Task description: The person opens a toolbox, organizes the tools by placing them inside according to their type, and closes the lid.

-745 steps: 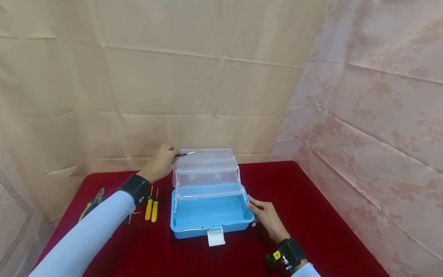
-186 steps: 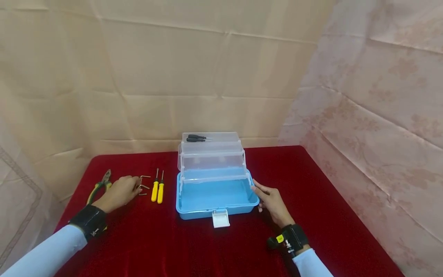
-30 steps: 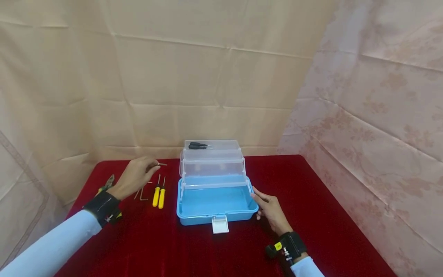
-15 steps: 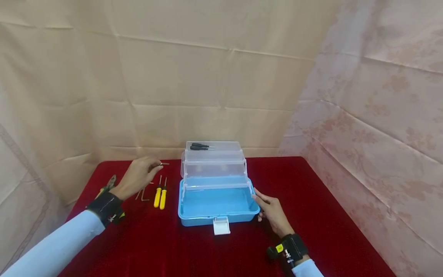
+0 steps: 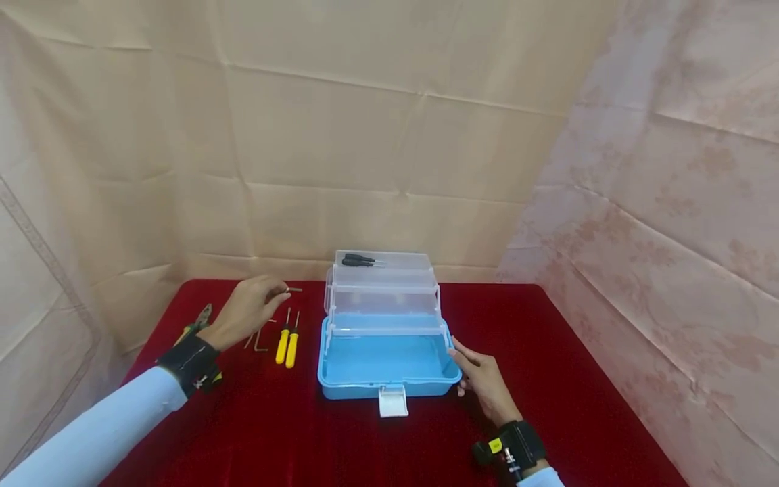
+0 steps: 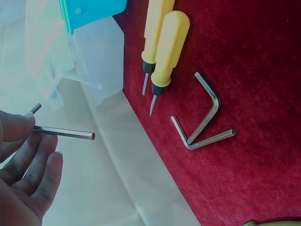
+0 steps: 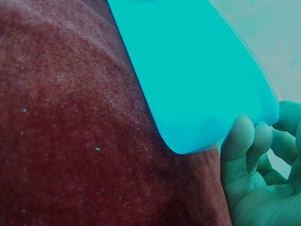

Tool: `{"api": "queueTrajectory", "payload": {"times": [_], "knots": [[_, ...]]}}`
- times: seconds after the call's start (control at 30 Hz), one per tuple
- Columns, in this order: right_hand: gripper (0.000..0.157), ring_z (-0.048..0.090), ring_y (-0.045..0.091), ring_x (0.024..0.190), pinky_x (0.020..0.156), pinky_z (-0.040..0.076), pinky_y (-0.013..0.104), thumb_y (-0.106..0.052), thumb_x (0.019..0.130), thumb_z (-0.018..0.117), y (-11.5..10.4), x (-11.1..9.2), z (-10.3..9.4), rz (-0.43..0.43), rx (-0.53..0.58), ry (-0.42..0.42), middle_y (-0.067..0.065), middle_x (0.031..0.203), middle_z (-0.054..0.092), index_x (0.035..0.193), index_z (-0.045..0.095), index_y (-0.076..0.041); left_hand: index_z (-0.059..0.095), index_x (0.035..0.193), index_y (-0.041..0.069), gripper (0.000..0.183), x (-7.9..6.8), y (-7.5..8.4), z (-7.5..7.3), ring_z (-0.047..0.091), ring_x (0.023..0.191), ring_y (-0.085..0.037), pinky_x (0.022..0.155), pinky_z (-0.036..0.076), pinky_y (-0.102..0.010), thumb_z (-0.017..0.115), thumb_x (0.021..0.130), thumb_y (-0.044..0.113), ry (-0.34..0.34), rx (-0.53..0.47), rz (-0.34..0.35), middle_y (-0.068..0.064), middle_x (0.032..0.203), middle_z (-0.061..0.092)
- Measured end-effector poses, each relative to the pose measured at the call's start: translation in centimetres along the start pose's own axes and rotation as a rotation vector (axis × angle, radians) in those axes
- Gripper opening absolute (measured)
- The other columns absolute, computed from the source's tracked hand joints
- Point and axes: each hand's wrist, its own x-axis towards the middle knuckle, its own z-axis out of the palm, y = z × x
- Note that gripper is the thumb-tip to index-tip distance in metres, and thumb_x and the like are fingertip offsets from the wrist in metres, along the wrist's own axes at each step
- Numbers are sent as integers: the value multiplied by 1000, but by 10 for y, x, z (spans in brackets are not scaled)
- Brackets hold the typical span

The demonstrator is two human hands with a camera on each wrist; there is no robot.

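Observation:
My left hand [image 5: 249, 308] is raised over the table's back left, pinching an L-shaped hex key [image 6: 66, 133] between thumb and fingers. Two more hex keys [image 6: 211, 141] lie crossed on the red cloth below. Beside them are two yellow-handled screwdrivers [image 5: 287, 346], side by side. An open blue toolbox [image 5: 353, 391] stands mid-table, its clear trays [image 5: 383, 297] stepped up at the back. Two black-handled screwdrivers [image 5: 359, 260] rest in the top tray. My right hand [image 5: 483, 382] grips the box's right wall, with the thumb at the rim and fingers outside.
Pliers [image 5: 203, 316] with green-yellow handles lie at the left, partly behind my left wrist. A white latch [image 5: 393, 402] hangs down from the box front. Beige cloth [image 5: 292, 223] hangs right behind the table's back edge, and patterned cloth [image 5: 663, 250] hangs at the right.
Earlier, my left hand held a black screwdriver over the trays, then was down at the hex keys. Now it holds one raised, almost still over the last second. My right hand stays on the box.

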Motion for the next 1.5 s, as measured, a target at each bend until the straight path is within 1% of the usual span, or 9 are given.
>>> {"api": "queueTrajectory", "payload": {"times": [0.17,0.37,0.6,0.73,0.93,1.03,1.17,1.27,1.5], "knots": [[59,48,18,54,52,48,29,-44,88,69,3,-2,-2,9,-2,-5,6,62,39,142,55,-25,70,105,10,22,2,2,3,57,74,-16,69,51,-30,73,88,22,-16,-5,-7,-2,94,66],[56,48,19,54,52,48,29,-44,88,69,3,-3,-2,13,8,-11,6,63,38,140,56,-27,70,113,9,29,11,7,5,59,80,-17,74,53,-33,73,88,23,-13,-25,-10,-5,100,67],[60,47,18,54,52,48,28,-45,87,69,2,-3,-3,0,14,-11,6,62,38,142,55,-24,68,114,10,28,25,10,9,59,83,-18,78,52,-35,71,89,21,9,-23,40,-4,102,68],[57,47,18,53,51,48,28,-43,87,70,3,-3,-2,-3,21,-17,6,62,38,140,57,-26,69,113,11,28,32,13,12,59,84,-18,79,52,-34,72,89,24,23,-5,49,-3,101,68],[56,48,19,53,51,48,28,-44,86,70,3,-2,-1,-6,21,-18,8,63,41,139,57,-29,69,116,10,31,37,17,12,60,86,-19,81,52,-35,72,88,24,15,8,70,-4,102,68],[55,48,19,53,51,48,28,-44,86,70,1,-1,0,-13,24,-15,8,64,40,138,58,-29,68,117,11,30,41,18,12,61,89,-19,84,51,-36,71,89,22,8,4,90,-4,104,68],[55,48,19,54,51,48,29,-43,87,70,0,-1,0,-18,23,-20,8,64,40,139,58,-28,69,117,10,29,47,19,13,61,89,-19,83,51,-35,70,90,20,3,-11,108,-4,104,67],[55,48,19,54,51,48,29,-42,88,69,0,-1,-1,-20,19,-26,9,64,41,139,57,-28,69,117,10,30,50,22,13,61,89,-18,83,51,-33,72,89,20,8,-17,120,-4,104,66],[55,48,19,53,51,48,29,-42,88,69,0,-1,-1,-24,19,-24,9,63,41,139,57,-28,70,120,10,35,54,26,15,60,91,-19,83,52,-32,74,86,19,28,-25,176,-5,111,66]]}}
